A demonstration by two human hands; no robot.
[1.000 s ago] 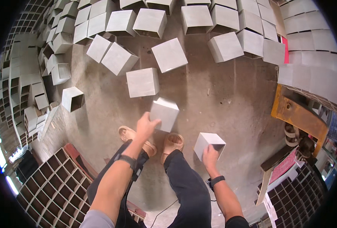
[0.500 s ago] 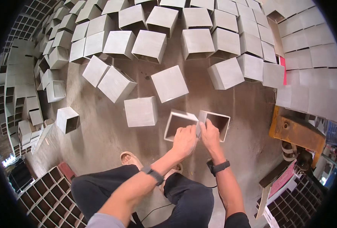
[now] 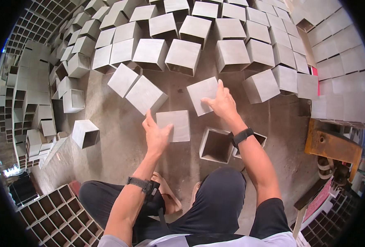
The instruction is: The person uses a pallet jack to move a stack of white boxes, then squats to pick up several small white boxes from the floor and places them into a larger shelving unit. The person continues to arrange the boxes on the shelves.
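Head view, looking down: L hand (image 3: 155, 133) is hovering at the L edge of a grey box (image 3: 177, 123) lying on the floor (image 3: 112, 162); its fingers are standing open, index pointing fwd, thumb showing over the box's top; can't tell if it's touching. R hand (image 3: 223, 101) is hovering at the R side of a 2nd box (image 3: 199, 94), which is lying tilted just beyond & to the R of the 1st; thumb is showing over the top, fingers are sitting spread along the R edge; can't tell re contact here either. Nr the R wristband (image 3: 243, 136), an open box (image 3: 216, 145) is facing up, w/ another box (image 3: 261, 142) sitting partly hidden behind the forearm; a lone box (image 3: 85, 133) is lying well apart at L; rows of boxes (image 3: 232, 53) are filling the far side; a grid crate (image 3: 59, 216) is standing lower L.
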